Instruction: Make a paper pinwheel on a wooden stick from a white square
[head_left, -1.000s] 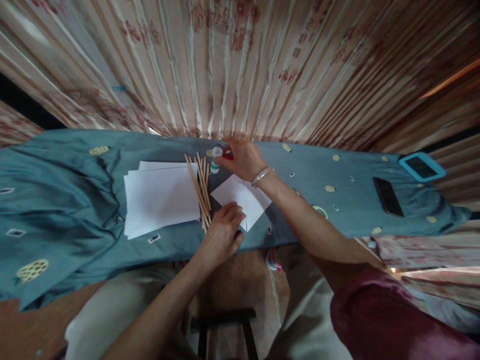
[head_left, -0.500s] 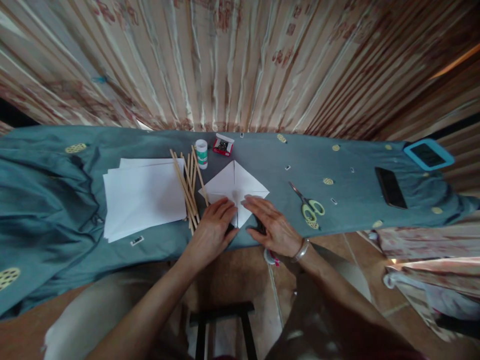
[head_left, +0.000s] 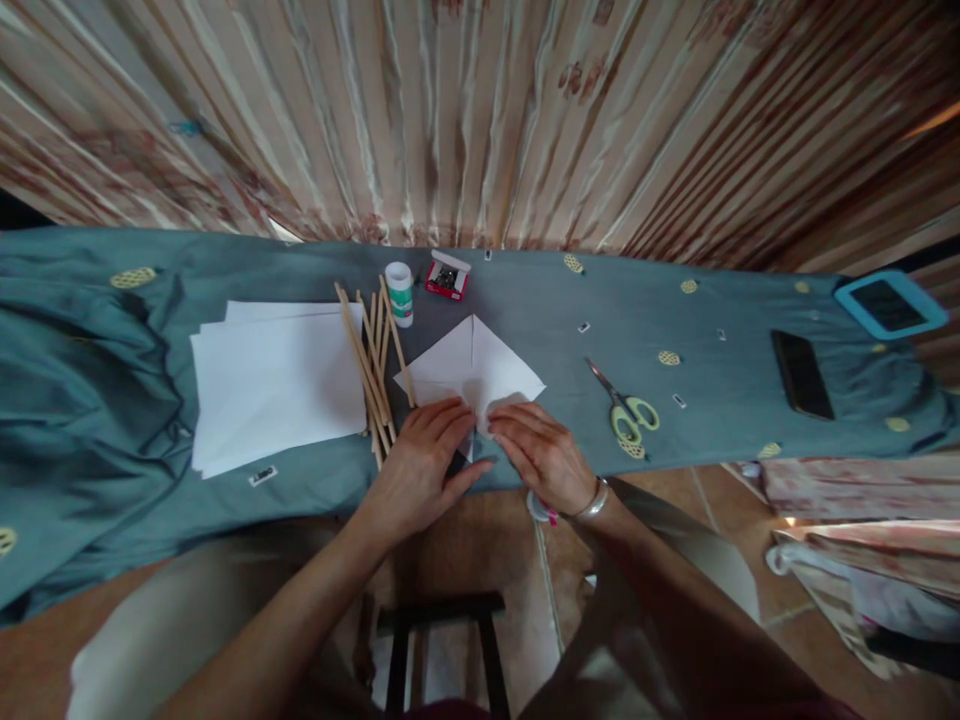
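A folded white sheet of paper (head_left: 471, 360) lies with a corner pointing away from me, creases running across it. My left hand (head_left: 426, 455) rests on its lower left part, fingers stretched flat and thumb spread to the side. At the lower right edge, my right hand (head_left: 546, 450) has its fingers bent over a lifted flap of the paper, the thumb hidden beneath. A bracelet circles my right wrist. Left of the sheet, thin wooden sticks (head_left: 366, 365) lie in a loose bunch, one touching or very near its left corner.
A stack of white paper (head_left: 277, 385) lies at left. Behind the sheet are a white-and-green glue bottle (head_left: 400, 300) and an open red box (head_left: 447, 278) of small dark metal pieces. Green-handled scissors (head_left: 622, 405), a phone (head_left: 802, 375) and a blue-framed device (head_left: 891, 303) lie to the right.
My right fingers have curled in at the lower right edge of the paper, and the flap there has lifted. My left hand stays on the sheet. The view has shifted slightly.
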